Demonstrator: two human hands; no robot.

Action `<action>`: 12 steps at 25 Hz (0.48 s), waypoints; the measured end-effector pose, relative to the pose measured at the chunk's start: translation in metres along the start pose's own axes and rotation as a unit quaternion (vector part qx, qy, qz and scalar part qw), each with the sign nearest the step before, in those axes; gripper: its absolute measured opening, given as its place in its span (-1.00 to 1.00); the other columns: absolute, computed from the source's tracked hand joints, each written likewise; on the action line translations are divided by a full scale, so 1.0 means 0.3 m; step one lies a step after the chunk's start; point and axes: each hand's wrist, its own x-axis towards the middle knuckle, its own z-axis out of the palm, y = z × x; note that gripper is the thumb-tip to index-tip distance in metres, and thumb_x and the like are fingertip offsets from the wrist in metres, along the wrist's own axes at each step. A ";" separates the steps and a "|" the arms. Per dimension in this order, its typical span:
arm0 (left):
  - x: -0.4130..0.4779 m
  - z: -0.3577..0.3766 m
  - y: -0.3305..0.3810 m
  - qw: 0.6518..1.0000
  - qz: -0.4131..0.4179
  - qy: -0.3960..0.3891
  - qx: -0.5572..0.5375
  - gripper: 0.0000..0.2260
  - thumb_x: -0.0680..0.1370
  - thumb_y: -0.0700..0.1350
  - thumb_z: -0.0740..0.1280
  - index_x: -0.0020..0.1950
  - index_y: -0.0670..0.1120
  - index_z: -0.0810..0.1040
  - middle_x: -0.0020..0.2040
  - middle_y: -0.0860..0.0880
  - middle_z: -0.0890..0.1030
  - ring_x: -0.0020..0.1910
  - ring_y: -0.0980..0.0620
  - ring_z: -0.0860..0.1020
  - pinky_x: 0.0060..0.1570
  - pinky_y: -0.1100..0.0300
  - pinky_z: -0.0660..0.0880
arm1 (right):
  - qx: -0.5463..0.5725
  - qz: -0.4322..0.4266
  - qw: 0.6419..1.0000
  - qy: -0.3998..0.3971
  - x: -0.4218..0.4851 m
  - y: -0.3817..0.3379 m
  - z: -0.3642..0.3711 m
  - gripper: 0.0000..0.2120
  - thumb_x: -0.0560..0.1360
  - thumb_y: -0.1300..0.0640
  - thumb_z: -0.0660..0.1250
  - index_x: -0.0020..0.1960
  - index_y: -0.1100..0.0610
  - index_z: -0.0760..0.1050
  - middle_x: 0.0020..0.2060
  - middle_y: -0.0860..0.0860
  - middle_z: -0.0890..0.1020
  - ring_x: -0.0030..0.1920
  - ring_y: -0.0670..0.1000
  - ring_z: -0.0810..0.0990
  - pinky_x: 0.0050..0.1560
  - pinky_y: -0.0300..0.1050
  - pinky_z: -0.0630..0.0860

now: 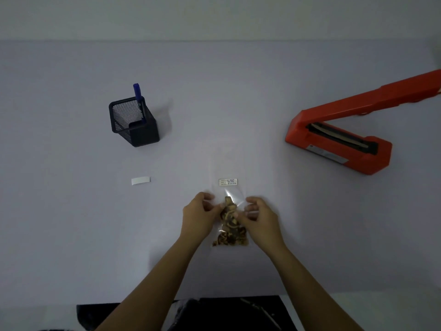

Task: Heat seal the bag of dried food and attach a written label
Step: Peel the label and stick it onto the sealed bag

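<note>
Clear plastic made up the bag (228, 187), which lay flat on the pale table (71, 223) near the front edge, with brown dried food (230, 231) inside. The left hand (199, 213) and right hand (259, 216) pinched the bag's two sides. A written label (228, 182) was stuck on it. A red sealer (338, 139) sat open at the right. A blue pen (138, 96) stood in a black mesh cup (133, 123). A white strip (140, 180) lay at the left.
</note>
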 end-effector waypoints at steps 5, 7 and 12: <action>0.143 -0.042 0.135 0.996 0.066 0.045 -0.046 -0.80 0.46 -0.11 0.42 0.05 -0.11 0.56 -0.22 0.01 0.58 -0.24 0.14 0.53 -0.25 0.39 0.46 | 0.034 -0.048 0.997 0.044 0.149 -0.156 -0.029 -0.62 0.38 0.17 0.48 0.15 0.06 0.46 -0.10 -0.04 0.54 -0.15 -0.08 0.58 -0.28 -0.46 0.51; 0.268 -0.075 0.243 0.991 0.099 0.066 -0.057 -0.81 0.46 -0.12 0.42 0.05 -0.10 0.56 -0.23 0.03 0.57 -0.24 0.14 0.53 -0.23 0.38 0.47 | 0.042 -0.078 0.994 0.060 0.270 -0.264 -0.052 -0.60 0.38 0.15 0.48 0.18 0.08 0.46 -0.09 -0.05 0.53 -0.16 -0.10 0.57 -0.30 -0.44 0.51; 0.604 -0.108 0.470 0.983 0.139 0.107 -0.050 -0.77 0.46 -0.14 0.42 0.08 -0.16 0.56 -0.23 -0.01 0.58 -0.21 0.03 0.55 -0.12 0.20 0.51 | 0.031 -0.112 0.990 0.083 0.606 -0.477 -0.079 -0.54 0.40 0.13 0.46 0.25 0.15 0.43 -0.04 -0.01 0.52 -0.12 -0.05 0.56 -0.15 -0.22 0.53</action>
